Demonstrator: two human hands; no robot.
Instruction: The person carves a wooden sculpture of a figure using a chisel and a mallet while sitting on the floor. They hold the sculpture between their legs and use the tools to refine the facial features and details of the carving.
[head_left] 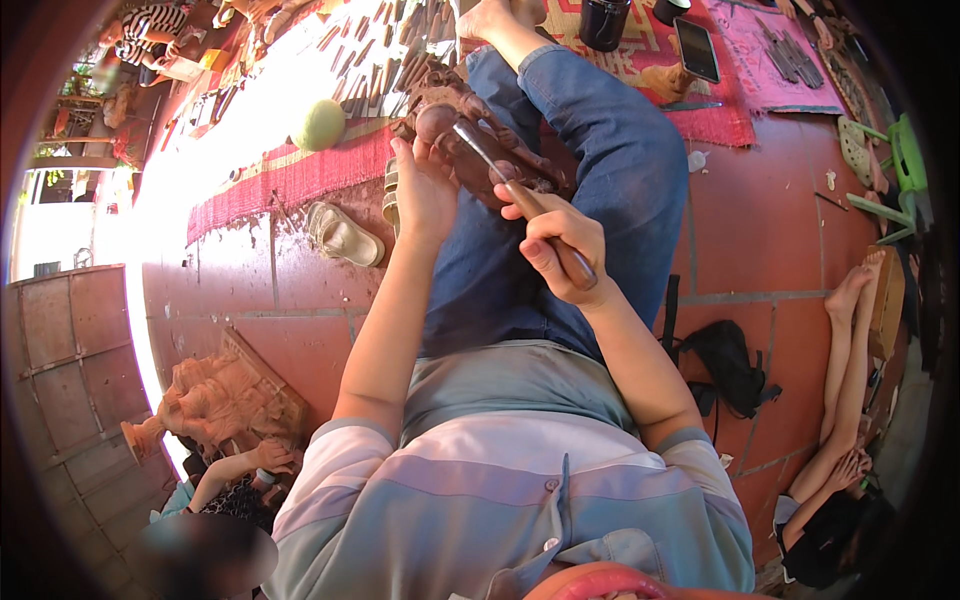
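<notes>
A dark brown wood carving [520, 155] with a rounded knob lies across my lap, against my jeans. My left hand [428, 190] grips its near left side, thumb up beside the knob and the other fingers partly hidden behind the wood. In my right hand [568, 235] is a carving chisel [527, 201], held by its wooden handle. The chisel's slim metal blade points up and left, over the carving, with its tip close to the knob. Whether the tip touches the wood I cannot tell.
Many carving tools [375, 60] lie in rows on a sunlit mat ahead. Nearby are a green ball-shaped object [318, 125], a sandal [343, 235], a phone [696, 50] and a black bag [728, 365]. Another carved figure [225, 395] stands left, beside a person. Someone's bare legs [845, 350] extend at right.
</notes>
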